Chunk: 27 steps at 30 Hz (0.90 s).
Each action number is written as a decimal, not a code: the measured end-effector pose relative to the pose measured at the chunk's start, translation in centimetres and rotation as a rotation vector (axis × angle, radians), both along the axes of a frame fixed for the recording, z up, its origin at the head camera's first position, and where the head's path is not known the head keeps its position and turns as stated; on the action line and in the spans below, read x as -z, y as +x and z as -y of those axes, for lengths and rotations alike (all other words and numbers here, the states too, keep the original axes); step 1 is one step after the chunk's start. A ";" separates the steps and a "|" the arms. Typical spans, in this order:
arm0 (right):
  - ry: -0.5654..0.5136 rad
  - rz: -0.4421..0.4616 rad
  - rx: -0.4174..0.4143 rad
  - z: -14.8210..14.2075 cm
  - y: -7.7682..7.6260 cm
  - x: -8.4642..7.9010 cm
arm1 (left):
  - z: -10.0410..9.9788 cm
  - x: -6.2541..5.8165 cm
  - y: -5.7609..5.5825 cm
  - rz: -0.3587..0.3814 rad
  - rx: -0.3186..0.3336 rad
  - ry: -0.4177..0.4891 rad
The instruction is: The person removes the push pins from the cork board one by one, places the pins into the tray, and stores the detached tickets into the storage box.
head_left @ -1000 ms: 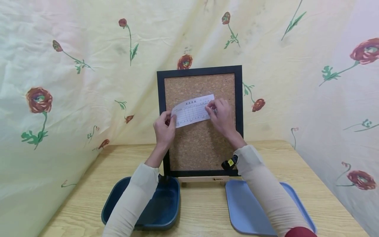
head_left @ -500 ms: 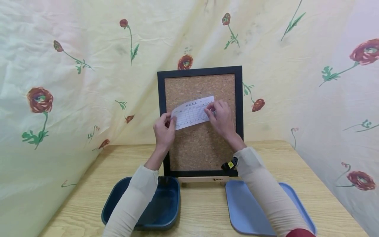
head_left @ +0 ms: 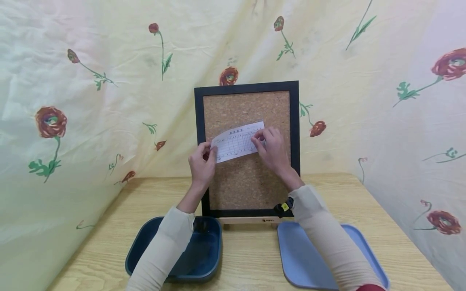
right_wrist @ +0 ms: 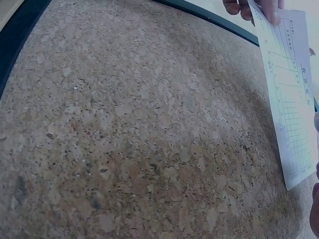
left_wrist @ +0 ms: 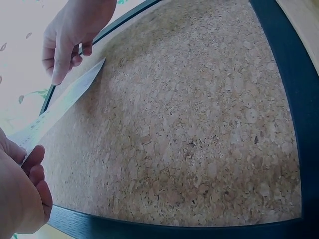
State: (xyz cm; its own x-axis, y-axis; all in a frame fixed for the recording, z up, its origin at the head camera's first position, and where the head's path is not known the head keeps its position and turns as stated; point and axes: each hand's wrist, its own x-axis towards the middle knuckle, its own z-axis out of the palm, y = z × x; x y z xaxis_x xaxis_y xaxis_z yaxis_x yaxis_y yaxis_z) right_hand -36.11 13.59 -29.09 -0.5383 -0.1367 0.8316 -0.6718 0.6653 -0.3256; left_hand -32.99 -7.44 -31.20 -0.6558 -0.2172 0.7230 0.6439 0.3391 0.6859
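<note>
A white printed form [head_left: 236,144] is held tilted in front of a black-framed corkboard [head_left: 247,182], its right end higher. My left hand [head_left: 202,165] pinches the form's left end between thumb and fingers. Against the printed face near the right end are the fingertips of my right hand [head_left: 274,150], thumb and index finger brought together; whether something small sits between them is hidden. In the left wrist view the far tip of the form [left_wrist: 75,94] comes close to the cork, while the end at my left hand [left_wrist: 20,194] stands off it.
Below the board's left side stands a deep dark blue bin [head_left: 193,258], partly behind my left sleeve. A light blue tray [head_left: 306,258] lies under my right forearm. The board rests on a wooden ledge [head_left: 251,220] on the wood-grain table [head_left: 251,258]. Flowered cloth [head_left: 109,141] hangs around.
The form has slid slightly down in front of the board. My right hand has come down a little with it, and my left hand has stayed at the left end.
</note>
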 end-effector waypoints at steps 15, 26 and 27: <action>0.028 -0.012 -0.001 0.3 0.3 0.3 | 0.4 0.5 0.4 0.009 0.018 0.007; 0.025 -0.055 -0.024 0.3 0.7 0.8 | 0.3 0.8 1.0 0.006 0.020 0.024; 0.025 -0.058 -0.024 0.3 0.8 0.8 | 0.3 0.8 1.1 0.005 0.022 0.022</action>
State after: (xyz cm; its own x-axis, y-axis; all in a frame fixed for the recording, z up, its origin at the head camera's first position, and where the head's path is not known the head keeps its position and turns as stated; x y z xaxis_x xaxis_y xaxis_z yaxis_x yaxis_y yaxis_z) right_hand -35.35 13.32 -29.91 -0.4854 -0.1703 0.8575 -0.7049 0.6564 -0.2687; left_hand -31.91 -7.73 -32.01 -0.6646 -0.2185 0.7146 0.6474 0.3092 0.6966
